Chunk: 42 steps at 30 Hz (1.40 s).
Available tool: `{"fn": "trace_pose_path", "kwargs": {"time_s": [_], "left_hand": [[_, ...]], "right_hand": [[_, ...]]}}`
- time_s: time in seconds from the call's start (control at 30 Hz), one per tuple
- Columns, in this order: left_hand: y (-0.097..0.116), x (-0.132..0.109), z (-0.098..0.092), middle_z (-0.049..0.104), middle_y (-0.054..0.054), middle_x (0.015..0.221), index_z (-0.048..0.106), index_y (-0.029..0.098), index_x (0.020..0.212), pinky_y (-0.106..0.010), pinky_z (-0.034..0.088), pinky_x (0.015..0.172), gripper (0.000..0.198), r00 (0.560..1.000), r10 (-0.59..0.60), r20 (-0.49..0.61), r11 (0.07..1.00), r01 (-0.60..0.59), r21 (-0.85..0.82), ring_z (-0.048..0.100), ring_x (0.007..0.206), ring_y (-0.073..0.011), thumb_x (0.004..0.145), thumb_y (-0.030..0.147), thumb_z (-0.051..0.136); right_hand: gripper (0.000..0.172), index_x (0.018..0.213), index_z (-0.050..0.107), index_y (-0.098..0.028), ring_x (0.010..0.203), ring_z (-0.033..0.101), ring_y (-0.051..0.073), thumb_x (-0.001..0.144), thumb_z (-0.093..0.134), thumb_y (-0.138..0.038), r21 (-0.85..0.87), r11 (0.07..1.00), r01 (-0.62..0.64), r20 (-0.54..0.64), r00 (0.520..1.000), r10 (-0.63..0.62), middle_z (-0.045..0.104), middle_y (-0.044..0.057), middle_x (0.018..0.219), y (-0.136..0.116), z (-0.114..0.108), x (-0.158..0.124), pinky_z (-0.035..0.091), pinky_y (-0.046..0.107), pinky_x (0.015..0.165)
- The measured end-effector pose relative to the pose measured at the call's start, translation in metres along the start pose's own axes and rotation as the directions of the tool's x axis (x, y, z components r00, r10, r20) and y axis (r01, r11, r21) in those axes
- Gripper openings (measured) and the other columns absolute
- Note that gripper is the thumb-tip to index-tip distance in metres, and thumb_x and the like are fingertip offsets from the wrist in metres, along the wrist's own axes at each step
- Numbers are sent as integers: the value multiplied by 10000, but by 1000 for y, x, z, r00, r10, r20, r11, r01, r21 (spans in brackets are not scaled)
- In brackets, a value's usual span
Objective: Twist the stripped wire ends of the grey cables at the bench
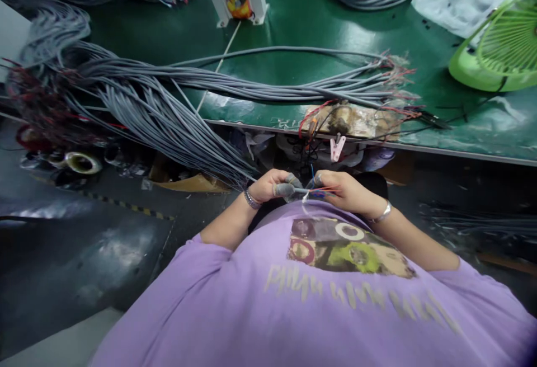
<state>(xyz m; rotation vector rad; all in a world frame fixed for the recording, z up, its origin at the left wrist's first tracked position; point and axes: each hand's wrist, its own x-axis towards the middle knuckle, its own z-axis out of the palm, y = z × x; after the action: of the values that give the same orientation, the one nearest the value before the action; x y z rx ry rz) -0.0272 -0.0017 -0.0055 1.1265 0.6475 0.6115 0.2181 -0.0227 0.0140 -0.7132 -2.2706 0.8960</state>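
Green bench (293,26): fan (509,42), clip (337,147), overhanging cable bundle (168,118); hands (268,186) hold cable (301,190).

There are two hands (272,184) (344,191), two wristbands (251,200) (381,212), one fan (509,45) and one clothespin (337,147).

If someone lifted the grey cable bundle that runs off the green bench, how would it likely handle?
The grey cable bundle would probably sag and fan out, since its strands curve and spread over the bench edge. It may feel heavy, being many cables thick. Tangled red wire ends might snag.
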Motion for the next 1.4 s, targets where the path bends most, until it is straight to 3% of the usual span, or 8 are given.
{"fn": "trace_pose_path", "kwargs": {"time_s": [0.13,0.27,0.43,0.6,0.73,0.87,1.23,1.4], "left_hand": [[4,9,-2,611,-25,557,742,69,791,-172,368,414,456,988,-55,141,992,37,122,481,435,-62,693,504,836],[8,15,-2,645,-36,583,761,85,864,-175,413,408,465,981,-57,187,982,21,188,511,425,-72,710,520,819],[27,16,6,696,-64,667,762,102,900,-204,505,504,370,979,179,97,908,-203,368,618,527,-115,796,456,768],[35,22,16,731,-76,758,752,118,872,-193,517,598,210,858,488,161,655,-482,581,662,645,-118,846,326,733],[29,27,19,724,-67,747,737,131,886,-188,495,600,172,806,528,266,518,-555,651,652,637,-109,884,296,689],[24,27,18,711,-61,734,726,140,875,-195,472,598,215,818,491,299,445,-531,721,631,624,-105,908,341,654],[19,27,16,709,-54,731,719,140,856,-199,473,607,231,865,394,310,517,-488,704,629,624,-106,905,356,654],[23,26,14,727,-71,744,731,111,876,-200,511,608,278,898,346,272,659,-439,611,654,624,-117,893,382,672]], "right_hand": [[172,905,650,-160,697,530,129,948,524,-270,-306,941,-149,49,984,171,605,62,877,7,-7,-23,371,243,622],[201,918,678,-162,695,522,151,928,510,-272,-493,777,-392,-109,914,392,629,90,922,25,-9,-40,329,277,596],[354,671,577,-177,581,426,133,896,563,-449,-38,765,-643,-355,724,592,551,40,654,42,-17,-56,311,283,555],[561,636,515,-185,432,239,54,765,666,-710,689,510,-514,-112,620,776,428,-36,503,23,-9,-48,169,236,431],[601,624,520,-177,405,216,35,638,768,-725,804,339,-488,60,634,771,387,-62,462,6,1,-30,127,218,398],[584,591,537,-162,411,257,35,571,839,-662,779,349,-521,116,667,736,394,-65,450,-2,2,-20,153,215,402],[454,707,610,-150,561,427,72,584,885,-490,822,386,-419,25,703,711,543,-36,627,-10,8,-11,346,229,535],[440,749,595,-176,511,393,67,608,859,-498,868,414,-274,-223,530,818,522,-46,601,-2,12,-9,312,220,461]]}}
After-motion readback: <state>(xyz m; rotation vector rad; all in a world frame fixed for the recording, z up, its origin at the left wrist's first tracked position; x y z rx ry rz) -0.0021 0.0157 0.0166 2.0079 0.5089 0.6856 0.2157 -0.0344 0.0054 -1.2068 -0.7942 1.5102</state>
